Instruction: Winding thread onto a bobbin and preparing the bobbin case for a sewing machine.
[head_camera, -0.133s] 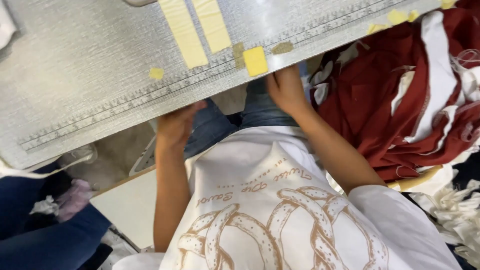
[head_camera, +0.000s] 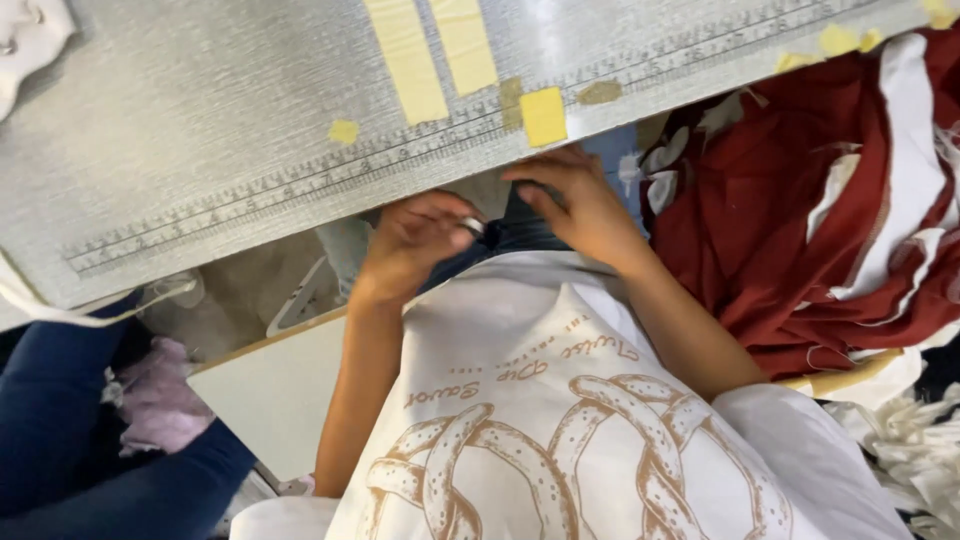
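Below table edge (head_camera: 300, 200): both hands (head_camera: 420, 245)

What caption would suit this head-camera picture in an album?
Both bare hands, left hand and right hand, rest on the lap below the grey metal table edge, beside heaped dark-red fabric.

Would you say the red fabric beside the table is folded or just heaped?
Heaped: the red fabric lies crumpled in loose overlapping folds, white strips tangled through it.

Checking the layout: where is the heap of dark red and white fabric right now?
In the head view, the dark red and white fabric heap lies at the right, just below the grey table's ruler edge, beside the right hand.
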